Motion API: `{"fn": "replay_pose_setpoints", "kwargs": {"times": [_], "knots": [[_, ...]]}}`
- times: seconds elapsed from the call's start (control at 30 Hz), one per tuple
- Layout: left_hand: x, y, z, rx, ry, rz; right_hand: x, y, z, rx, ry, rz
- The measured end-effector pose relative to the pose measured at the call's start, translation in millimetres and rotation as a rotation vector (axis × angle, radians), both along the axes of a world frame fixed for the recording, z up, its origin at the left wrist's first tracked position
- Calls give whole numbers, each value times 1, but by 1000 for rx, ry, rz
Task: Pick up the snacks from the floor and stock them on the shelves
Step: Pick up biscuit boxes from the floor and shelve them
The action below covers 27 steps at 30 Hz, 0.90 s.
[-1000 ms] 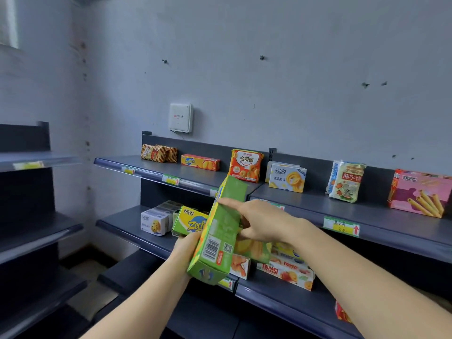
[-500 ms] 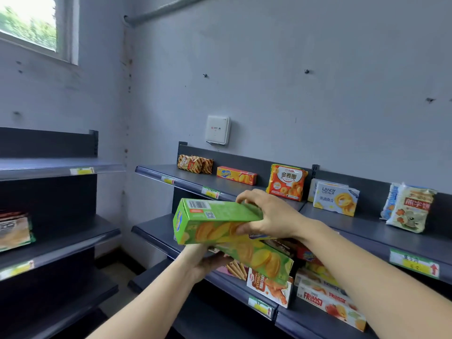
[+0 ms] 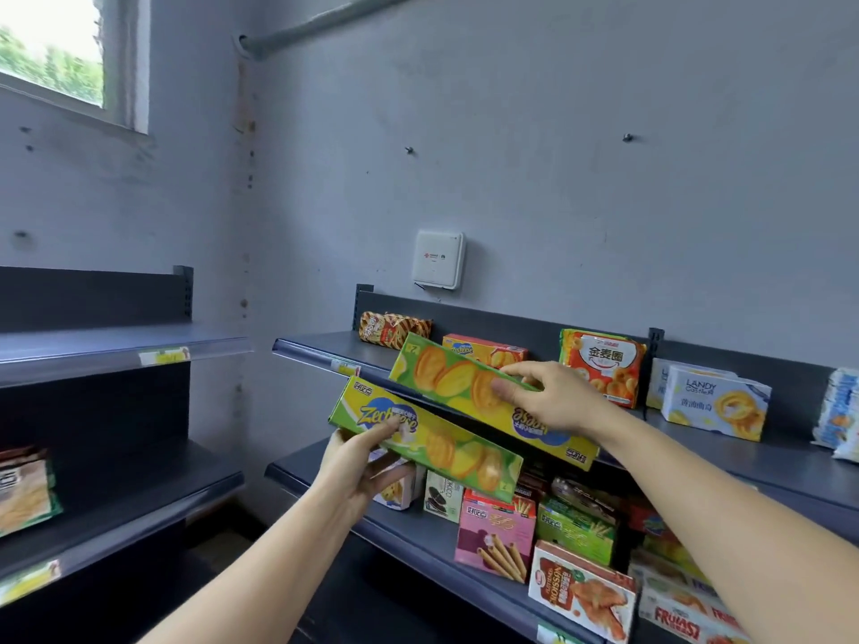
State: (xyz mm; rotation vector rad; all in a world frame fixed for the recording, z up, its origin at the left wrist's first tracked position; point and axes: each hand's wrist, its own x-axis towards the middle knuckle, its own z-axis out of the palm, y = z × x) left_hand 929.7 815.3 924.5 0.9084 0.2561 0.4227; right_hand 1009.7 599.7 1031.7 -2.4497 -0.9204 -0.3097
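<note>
Right hand (image 3: 553, 402), fingers curled over the upper green box (image 3: 446, 378), has lifted it off the lower green box (image 3: 455, 450), gripped by the left hand (image 3: 358, 467) at 7 o'clock, toward the top shelf (image 3: 320, 348) at 12, so shelving looks close.

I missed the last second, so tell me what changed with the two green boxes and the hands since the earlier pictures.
The two green boxes, held together on end a second ago, were turned flat and split apart. The right hand grips the upper box, lifted toward the top shelf; the left hand holds the lower box beneath. Nothing was let go. The orange pack on that shelf stayed put.
</note>
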Motion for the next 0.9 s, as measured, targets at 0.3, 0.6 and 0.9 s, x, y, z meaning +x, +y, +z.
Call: {"fn": "replay_pose_setpoints", "kwargs": {"times": [0.3,0.6,0.9], "knots": [[54,44,-4,6,-99,45,58,18,5,1,151,-76],[135,50,25,65,-129,19,159,28,17,99,157,-94],[205,64,42,-9,-182,19,236,38,37,835,561,35]]}}
